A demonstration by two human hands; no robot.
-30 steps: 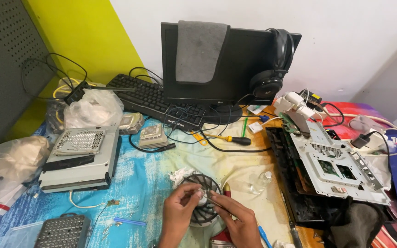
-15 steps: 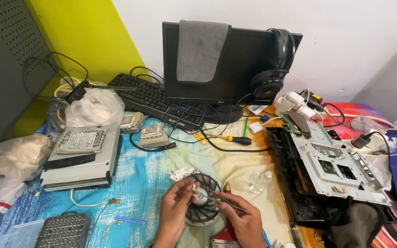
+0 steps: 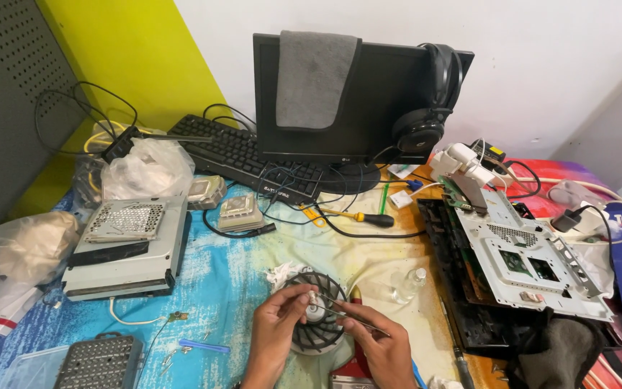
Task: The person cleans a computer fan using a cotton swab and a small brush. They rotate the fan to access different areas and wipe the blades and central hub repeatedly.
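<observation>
Lay flat on the blue mat [image 3: 224,281], directly below both hands: black round fan [image 3: 316,322]. Left hand [image 3: 280,325] pinched a small white wad at the hub; right hand [image 3: 378,347] gripped slim tweezers [image 3: 345,315], long axis angled up-left toward that hub.

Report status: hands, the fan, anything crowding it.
Left hand pinching a small white piece at the fan hub. Right hand holding tweezers, tips at the hub. Crumpled tissue touches fan's rim; small clear bottle lies apart.
</observation>
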